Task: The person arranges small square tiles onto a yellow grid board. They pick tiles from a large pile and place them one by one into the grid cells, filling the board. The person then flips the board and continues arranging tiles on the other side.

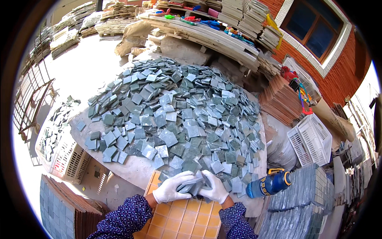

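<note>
Both my hands wear white gloves and meet over the far edge of a yellow gridded tray (181, 218). My left hand (173, 188) is closed around several grey-green stone tiles (191, 184) stacked on edge. Close beside it, my right hand (215, 187) grips tiles from the same bunch, its fingers touching their right side. The tray's square compartments that show in front of my hands hold no tiles. Just beyond my hands spreads a large heap of loose square stone tiles (175, 115) on a pale table (93, 133).
A blue bottle (268, 184) stands right of my hands, by plastic-wrapped tile stacks (298, 199). A white crate (310, 139) sits farther right. At the left are a tile-filled crate (73, 161) and stacked tile sheets (57, 207). Stone slabs (199, 30) line the back.
</note>
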`<state>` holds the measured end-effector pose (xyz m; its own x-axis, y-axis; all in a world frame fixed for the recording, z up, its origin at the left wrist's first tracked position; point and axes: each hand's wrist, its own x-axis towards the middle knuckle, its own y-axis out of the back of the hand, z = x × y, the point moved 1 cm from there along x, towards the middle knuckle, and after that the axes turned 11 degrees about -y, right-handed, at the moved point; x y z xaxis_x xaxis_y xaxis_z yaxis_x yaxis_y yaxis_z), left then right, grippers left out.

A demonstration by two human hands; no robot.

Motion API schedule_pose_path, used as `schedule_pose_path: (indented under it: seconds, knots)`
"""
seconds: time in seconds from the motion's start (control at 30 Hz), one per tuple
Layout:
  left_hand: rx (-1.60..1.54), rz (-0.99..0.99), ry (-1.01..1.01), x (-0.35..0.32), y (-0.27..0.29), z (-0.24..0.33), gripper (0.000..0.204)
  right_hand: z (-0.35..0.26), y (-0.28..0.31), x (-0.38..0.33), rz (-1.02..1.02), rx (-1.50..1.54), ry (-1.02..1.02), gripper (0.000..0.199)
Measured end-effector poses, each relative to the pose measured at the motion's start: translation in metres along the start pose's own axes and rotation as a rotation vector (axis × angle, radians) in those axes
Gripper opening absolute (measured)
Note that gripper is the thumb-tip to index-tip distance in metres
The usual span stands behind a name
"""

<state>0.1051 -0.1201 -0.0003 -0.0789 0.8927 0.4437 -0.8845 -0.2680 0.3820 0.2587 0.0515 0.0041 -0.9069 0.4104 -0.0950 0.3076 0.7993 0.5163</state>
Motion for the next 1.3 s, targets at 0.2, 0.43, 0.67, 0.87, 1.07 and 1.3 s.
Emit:
schedule_pose_path:
  seconds: [0.2,0.43,0.67,0.87,1.07,1.3]
  knots:
    - [0.158,-0.135,-0.127,-0.064,-0.001,0.049,0.100,-0.039,-0.012,-0.079,-0.072,-0.314,0.299,0.078]
    - [0.580,0.005,0.104,-0.056,0.010,0.003,0.082,-0.011,0.006,0.012,0.263,-0.439,0.140,0.065]
    - [0.706,-0.207,0.092,-0.054,0.012,-0.007,0.067,-0.011,-0.012,0.039,-0.027,-0.699,-0.063,0.068]
    - [0.245,-0.070,0.091,-0.116,0.005,0.071,0.074,0.000,-0.005,-0.078,-0.025,-0.628,0.248,0.061]
    - [0.824,-0.212,0.045,-0.133,-0.024,0.110,0.075,-0.024,-0.066,-0.158,0.041,-0.552,0.236,0.067]
    - [0.839,-0.082,0.054,-0.063,-0.009,0.046,0.079,-0.027,-0.082,-0.102,0.230,-0.663,0.251,0.059]
